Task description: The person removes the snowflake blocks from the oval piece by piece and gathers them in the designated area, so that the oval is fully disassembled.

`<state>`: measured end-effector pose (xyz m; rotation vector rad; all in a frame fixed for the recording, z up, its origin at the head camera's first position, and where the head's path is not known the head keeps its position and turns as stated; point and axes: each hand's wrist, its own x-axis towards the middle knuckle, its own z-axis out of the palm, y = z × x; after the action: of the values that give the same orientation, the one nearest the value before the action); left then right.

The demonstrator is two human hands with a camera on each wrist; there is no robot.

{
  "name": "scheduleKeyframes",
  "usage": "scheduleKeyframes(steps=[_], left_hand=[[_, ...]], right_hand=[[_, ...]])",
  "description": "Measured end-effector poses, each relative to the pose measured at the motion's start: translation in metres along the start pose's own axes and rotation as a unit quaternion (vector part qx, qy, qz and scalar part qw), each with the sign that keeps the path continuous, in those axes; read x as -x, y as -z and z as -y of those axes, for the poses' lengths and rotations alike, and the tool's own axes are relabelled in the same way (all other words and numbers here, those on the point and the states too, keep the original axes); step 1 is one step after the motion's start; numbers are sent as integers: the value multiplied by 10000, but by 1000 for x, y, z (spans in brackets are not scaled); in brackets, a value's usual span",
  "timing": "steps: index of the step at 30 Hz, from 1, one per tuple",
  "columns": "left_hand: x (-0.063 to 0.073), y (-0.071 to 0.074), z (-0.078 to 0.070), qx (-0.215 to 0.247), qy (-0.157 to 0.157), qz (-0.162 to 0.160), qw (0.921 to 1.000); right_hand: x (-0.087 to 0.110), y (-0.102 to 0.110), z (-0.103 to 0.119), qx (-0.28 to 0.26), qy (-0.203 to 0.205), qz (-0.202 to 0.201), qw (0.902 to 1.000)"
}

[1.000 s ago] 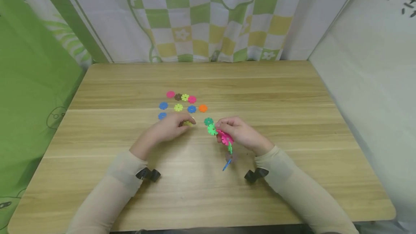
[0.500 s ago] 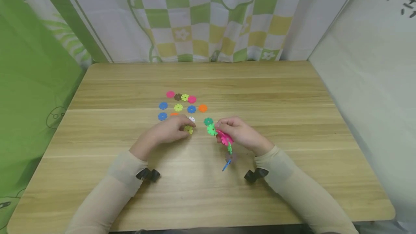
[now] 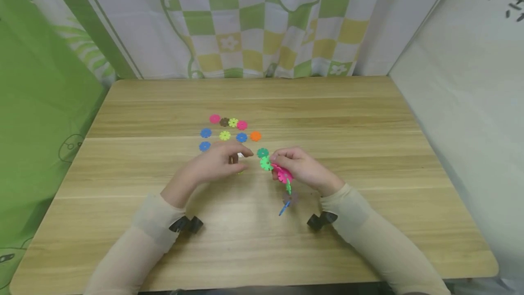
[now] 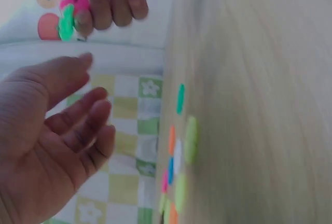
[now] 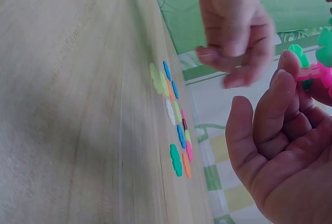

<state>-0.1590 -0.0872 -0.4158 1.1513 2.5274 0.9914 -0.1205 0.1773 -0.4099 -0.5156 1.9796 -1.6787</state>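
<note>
My right hand [image 3: 304, 167] pinches a chain of interlocking snowflake discs between thumb and fingers. A bright green disc [image 3: 266, 163] juts from its left end, pink discs [image 3: 283, 175] sit at the fingers, and a blue disc [image 3: 284, 208] hangs lowest. To the left, my left hand [image 3: 214, 163] hovers over the table with thumb and fingers apart. The left wrist view shows nothing in the left palm [image 4: 36, 177]. Below that hand, a white disc [image 3: 240, 155] and a yellow disc [image 3: 240, 172] are mostly covered in the head view. A dark green disc [image 3: 263, 152] lies between the hands.
Loose discs lie in rough rows beyond the left hand, among them a blue disc [image 3: 241, 137], an orange disc [image 3: 255, 136] and a pink disc [image 3: 214, 119]. The wooden table [image 3: 348, 117] ends at a checked curtain [image 3: 262, 35] behind.
My left hand was at the yellow disc, then came up and slightly right with its fingers spreading, covering the orange disc seen half a second ago. The right hand and chain barely moved.
</note>
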Motion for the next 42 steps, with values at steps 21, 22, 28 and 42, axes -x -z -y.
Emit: scheduleKeyframes(steps=[21, 22, 28, 42], left_hand=[[-12, -20, -31, 672, -1842, -1194, 9733], [-12, -20, -31, 684, -1857, -1218, 9726], [-12, -18, -28, 622, -1945, -1523, 9670], [-8, -18, -27, 885, -1705, -1735, 9659]], right_hand=[[-3, -7, 1, -93, 38, 143, 9998], [-3, -7, 0, -67, 35, 124, 9999], [-2, -6, 0, -16, 34, 126, 9999], [0, -1, 3, 317, -272, 138, 9990]])
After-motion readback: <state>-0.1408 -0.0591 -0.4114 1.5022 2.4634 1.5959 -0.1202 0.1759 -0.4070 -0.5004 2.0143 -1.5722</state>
